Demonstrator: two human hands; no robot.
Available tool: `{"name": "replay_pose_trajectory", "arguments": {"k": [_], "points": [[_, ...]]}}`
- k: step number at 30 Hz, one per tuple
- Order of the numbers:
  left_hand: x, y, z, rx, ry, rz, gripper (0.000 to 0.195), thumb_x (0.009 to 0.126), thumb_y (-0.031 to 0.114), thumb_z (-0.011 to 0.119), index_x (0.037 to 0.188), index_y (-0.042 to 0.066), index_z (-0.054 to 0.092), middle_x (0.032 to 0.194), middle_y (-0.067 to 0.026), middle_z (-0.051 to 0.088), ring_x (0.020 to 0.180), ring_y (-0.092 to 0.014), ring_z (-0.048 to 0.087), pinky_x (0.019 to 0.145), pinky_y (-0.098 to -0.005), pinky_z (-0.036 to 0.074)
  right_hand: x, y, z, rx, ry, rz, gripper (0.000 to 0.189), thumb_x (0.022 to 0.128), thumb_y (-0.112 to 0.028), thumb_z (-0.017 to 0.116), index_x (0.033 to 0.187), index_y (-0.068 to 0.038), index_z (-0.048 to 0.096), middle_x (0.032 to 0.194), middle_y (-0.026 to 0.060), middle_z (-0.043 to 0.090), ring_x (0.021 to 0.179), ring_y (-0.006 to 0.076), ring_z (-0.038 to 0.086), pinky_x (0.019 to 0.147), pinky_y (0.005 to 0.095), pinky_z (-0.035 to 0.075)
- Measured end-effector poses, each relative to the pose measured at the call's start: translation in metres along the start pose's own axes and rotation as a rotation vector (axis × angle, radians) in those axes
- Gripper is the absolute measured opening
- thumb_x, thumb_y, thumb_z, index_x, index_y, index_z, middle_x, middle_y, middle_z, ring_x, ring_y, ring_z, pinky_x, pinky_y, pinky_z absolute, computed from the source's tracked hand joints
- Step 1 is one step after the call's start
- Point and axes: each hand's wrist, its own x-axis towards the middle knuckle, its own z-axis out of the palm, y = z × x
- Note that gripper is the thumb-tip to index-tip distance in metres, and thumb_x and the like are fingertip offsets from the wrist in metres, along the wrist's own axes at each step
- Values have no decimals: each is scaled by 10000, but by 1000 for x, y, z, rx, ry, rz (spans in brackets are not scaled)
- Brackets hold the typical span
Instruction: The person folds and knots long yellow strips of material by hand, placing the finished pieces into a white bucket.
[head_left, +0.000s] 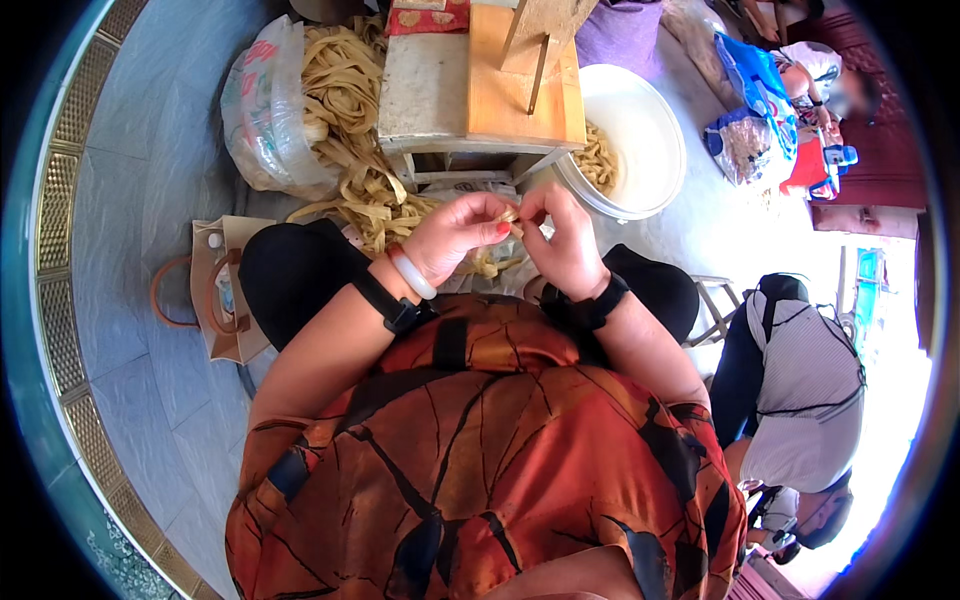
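Observation:
A small tan strip (512, 216), looped or folded, is pinched between the fingertips of both hands in front of my lap. My left hand (463, 225), wearing a pale bangle and red nail colour, grips it from the left. From the other side my right hand (561, 236) holds its end between thumb and forefinger. Fingers partly hide the strip. Loose tan ribbon-like strips (375, 214) lie in a tangle beyond my left wrist, spilling from a bundle (341, 79) in a clear plastic bag (262, 112). Short twisted or knotted pieces (598, 161) lie inside a white bucket (649, 150).
A wooden stand (525, 97) sits on a low cabinet (420, 97) ahead of me. A handled tote bag (225, 292) is at my left. One person (806, 390) bends over at right; another (814, 75) sits farther off near blue plastic bags (757, 97).

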Motion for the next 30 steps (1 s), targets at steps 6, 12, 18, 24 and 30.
{"name": "replay_pose_trajectory", "arguments": {"k": [6,12,18,24,30], "points": [[0,-8,8,211,166,348,144,888,7,617,1030,27,604,1125,-17,547,991,-93,537,890,-235,443,-3,-8,-2,-57,-27,-131,243,794,-27,659,1027,-20,589,890,141,634,813,304,621,720,371,495],[-7,4,20,487,264,368,124,934,104,588,1019,15,608,992,-33,596,877,-98,570,786,-243,484,4,-21,-10,57,-173,103,137,889,-131,609,911,-1,573,794,147,592,717,304,596,668,362,483],[-1,18,13,770,377,481,189,996,191,494,995,38,605,859,12,616,657,-37,465,607,-186,399,0,-31,-11,-53,-278,-64,179,914,-155,583,799,-23,546,705,155,543,677,363,540,623,399,460],[-4,30,17,1021,478,503,139,980,137,504,983,31,594,794,-21,620,681,-99,531,632,-239,436,-2,-19,-20,109,-79,-10,132,904,-146,616,870,-28,568,701,93,563,622,204,569,577,308,457],[2,42,33,1017,417,531,113,969,114,525,966,21,590,820,-49,638,753,-112,585,711,-241,473,2,-35,-25,-5,-184,-136,134,789,-7,646,841,-43,527,699,115,564,649,315,584,579,363,470]]}}
